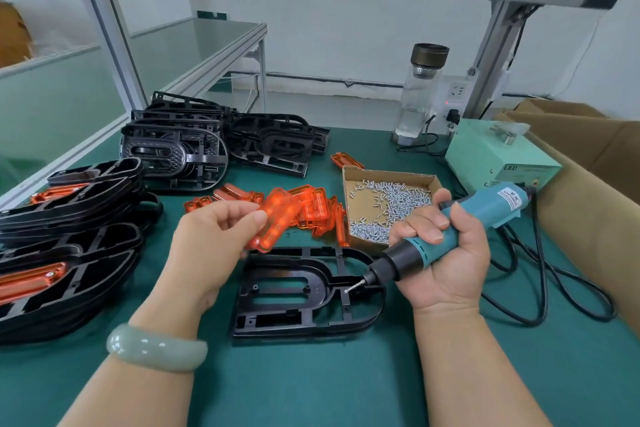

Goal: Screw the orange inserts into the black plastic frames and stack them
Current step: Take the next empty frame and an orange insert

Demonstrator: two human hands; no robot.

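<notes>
one orange insert (277, 218), pinched in our left hand (204, 243), hangs tilted just above the left-right slot of the black frame (277, 317), while our right hand (446, 260) grips the screwdriver (467, 225).

White wall (346, 28), aluminium bench frame (114, 38), green worktop (311, 385)

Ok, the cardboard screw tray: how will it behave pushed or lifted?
The cardboard tray looks thin with low walls, so it probably flexes when lifted. Its loose screws would likely shift and spill if tilted. On the flat mat it probably slides.
</notes>
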